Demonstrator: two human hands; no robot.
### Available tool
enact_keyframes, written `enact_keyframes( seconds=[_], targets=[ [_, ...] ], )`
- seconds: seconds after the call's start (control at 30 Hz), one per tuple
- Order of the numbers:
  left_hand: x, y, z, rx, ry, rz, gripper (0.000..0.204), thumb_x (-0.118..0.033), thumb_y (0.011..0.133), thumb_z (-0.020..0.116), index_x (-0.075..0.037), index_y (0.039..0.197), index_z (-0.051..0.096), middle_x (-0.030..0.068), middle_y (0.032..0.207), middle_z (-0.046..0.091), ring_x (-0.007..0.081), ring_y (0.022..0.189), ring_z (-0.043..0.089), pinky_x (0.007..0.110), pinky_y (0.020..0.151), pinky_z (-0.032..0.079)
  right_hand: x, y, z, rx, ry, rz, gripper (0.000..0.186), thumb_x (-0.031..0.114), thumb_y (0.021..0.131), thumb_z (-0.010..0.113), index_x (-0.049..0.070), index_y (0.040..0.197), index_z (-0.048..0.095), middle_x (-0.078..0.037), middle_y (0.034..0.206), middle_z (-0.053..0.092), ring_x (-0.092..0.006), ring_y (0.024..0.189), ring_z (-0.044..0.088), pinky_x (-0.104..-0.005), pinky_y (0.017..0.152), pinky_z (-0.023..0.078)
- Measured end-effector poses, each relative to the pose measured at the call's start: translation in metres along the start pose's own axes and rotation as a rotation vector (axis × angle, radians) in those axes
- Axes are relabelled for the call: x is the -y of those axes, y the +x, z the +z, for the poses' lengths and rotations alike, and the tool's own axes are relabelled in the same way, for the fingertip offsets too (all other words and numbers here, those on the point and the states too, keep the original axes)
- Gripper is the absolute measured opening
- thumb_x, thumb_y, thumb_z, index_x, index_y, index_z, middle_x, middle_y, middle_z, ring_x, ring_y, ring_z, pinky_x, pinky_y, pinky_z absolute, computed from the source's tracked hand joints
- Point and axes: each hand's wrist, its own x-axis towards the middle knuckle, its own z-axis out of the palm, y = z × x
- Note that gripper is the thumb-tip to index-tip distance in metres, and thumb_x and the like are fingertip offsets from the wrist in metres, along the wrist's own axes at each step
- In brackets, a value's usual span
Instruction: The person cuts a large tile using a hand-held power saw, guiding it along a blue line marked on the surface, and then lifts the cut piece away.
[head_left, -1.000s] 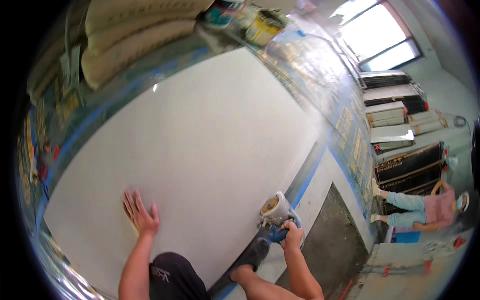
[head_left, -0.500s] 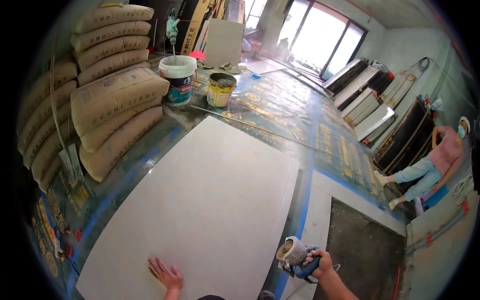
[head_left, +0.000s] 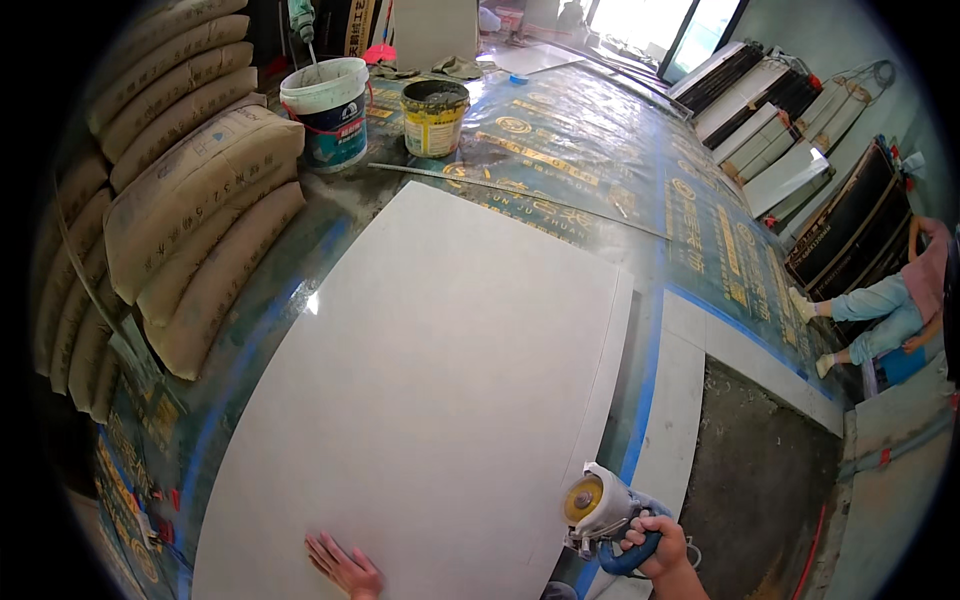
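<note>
A large pale tile slab (head_left: 420, 370) lies flat in front of me, with a thin line running near its right edge. My left hand (head_left: 345, 568) rests on its near part, fingers stretched out and palm down. In my right hand (head_left: 657, 545) is a handheld tile saw (head_left: 600, 505), gripped by its dark blue handle. The saw's yellowish disc and pale guard face the slab's near right edge. Whether its base touches the slab I cannot tell.
Stacked cement bags (head_left: 205, 200) rise on the left, beside a shovel blade (head_left: 135, 350). Beyond the slab stand a white bucket (head_left: 335, 125) and a yellow bucket (head_left: 433, 130). A bare recess (head_left: 765, 470) lies at right. Farther right, a person (head_left: 890, 310) sits by leaning panels (head_left: 850, 225).
The view has shifted, so the bags and buckets sit higher and farther left. The saw's disc side has turned more into view. My left hand stays flat on the slab.
</note>
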Motion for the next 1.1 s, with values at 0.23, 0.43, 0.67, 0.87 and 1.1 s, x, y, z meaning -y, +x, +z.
enact_keyframes(
  seconds=[0.23, 0.43, 0.67, 0.87, 1.1],
  targets=[
    [0.005, -0.001, 0.009, -0.084, -0.042, 0.017, 0.068, -0.033, 0.088, 0.052, 0.003, 0.143, 0.032, 0.0287, 0.149, 0.029, 0.0488, 0.14, 0.023, 0.063, 0.112, 0.017, -0.007, -0.029, -0.006, 0.069, -0.013, -0.094, 0.008, 0.007, 0.081, 0.052, 0.01, 0.087, 0.054, -0.001, 0.073, 0.049, -0.0157, 0.066, 0.048, -0.0393, 0.071, 0.044],
    [0.019, -0.001, 0.016, -0.008, -0.082, -0.034, 0.077, -0.027, 0.083, 0.058, 0.004, 0.146, 0.026, 0.0278, 0.156, 0.016, 0.046, 0.145, 0.012, 0.057, 0.117, 0.009, -0.025, -0.053, -0.039, 0.056, -0.026, -0.093, 0.012, 0.002, 0.078, 0.053, 0.01, 0.087, 0.049, -0.002, 0.072, 0.047, -0.0177, 0.065, 0.049, -0.0384, 0.068, 0.045],
    [0.075, -0.058, -0.03, -0.088, -0.198, 0.332, 0.065, -0.028, 0.088, 0.053, 0.002, 0.142, 0.035, 0.0281, 0.146, 0.034, 0.0461, 0.138, 0.029, 0.06, 0.112, 0.022, -0.047, -0.068, -0.058, -0.07, -0.147, -0.203, 0.009, 0.004, 0.076, 0.052, 0.009, 0.083, 0.051, -0.004, 0.071, 0.051, -0.0188, 0.063, 0.052, -0.0389, 0.064, 0.046],
    [0.097, -0.071, -0.011, -0.025, -0.102, 0.201, 0.076, -0.03, 0.08, 0.061, 0.001, 0.144, 0.033, 0.0279, 0.151, 0.028, 0.0445, 0.141, 0.024, 0.057, 0.115, 0.016, -0.045, -0.053, -0.038, -0.029, -0.214, -0.264, 0.003, 0.006, 0.077, 0.054, 0.007, 0.078, 0.051, -0.004, 0.071, 0.051, -0.0182, 0.062, 0.051, -0.0358, 0.06, 0.046],
    [0.094, -0.068, -0.004, -0.043, -0.008, 0.215, 0.067, -0.03, 0.088, 0.055, -0.004, 0.146, 0.034, 0.0209, 0.154, 0.028, 0.0383, 0.143, 0.025, 0.051, 0.116, 0.018, -0.068, -0.017, -0.029, -0.055, -0.28, -0.465, 0.011, 0.002, 0.079, 0.054, 0.008, 0.087, 0.049, -0.002, 0.072, 0.049, -0.0154, 0.059, 0.046, -0.0318, 0.057, 0.043]
  ],
)
